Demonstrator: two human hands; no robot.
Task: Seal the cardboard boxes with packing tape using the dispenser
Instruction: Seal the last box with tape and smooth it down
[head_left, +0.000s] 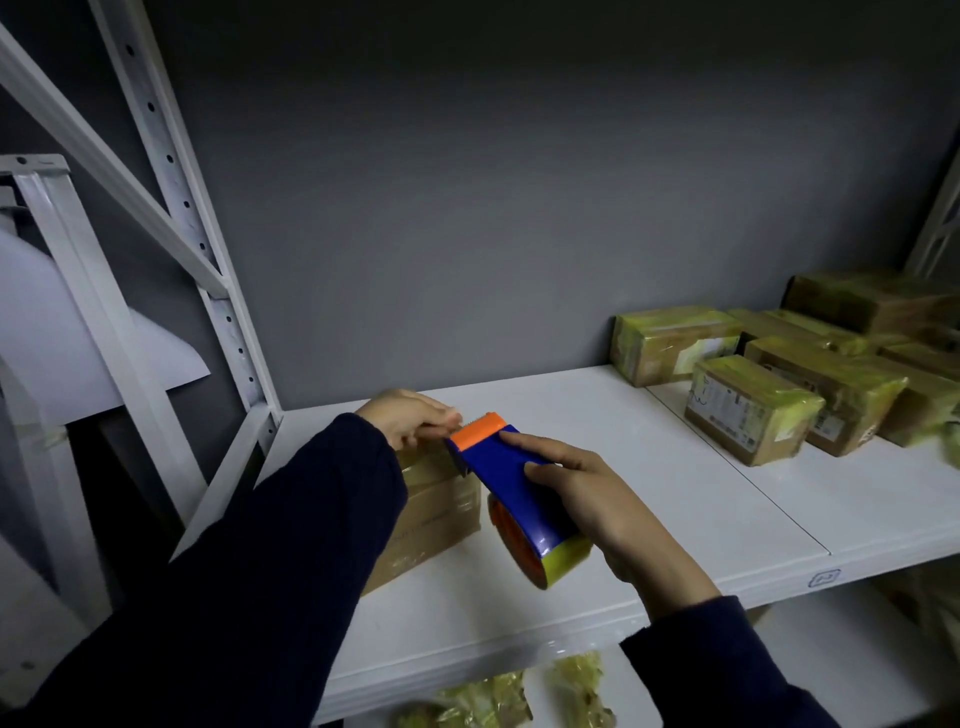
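White metal shelf (649, 467) w/ a flat top board, plain grey wall (493, 208) behind, dim light.

Blue plastic tape dispenser (511, 478) is up over the left part of the shelf. It has an orange blade head (478, 430) at one end & a roll of yellowish packing tape (563, 564) on an orange hub at the other. Its long axis runs diagonal: roll end near & to the right, orange head far & to the left. The head points away from the person, at the top of the brown cardboard box (441, 509), right by its far edge.

The right hand (587, 493) grips the dispenser body, w/ the index finger stretched along the blue top & the other fingers wrapped around the side.

The left hand (410, 421) sits at the box's far top edge, just beside the orange head, fingers bent down onto the edge & holding it. Can't tell if tape is under them. The dark sleeve covers most of the box top.

Further right, well apart, sits a cluster of small cardboard parcels (753, 410) wrapped in yellowish tape, some stacked. A perforated white upright (171, 171) stands at left. Crumpled yellowish wrapped items (467, 701) lie on the shelf below.
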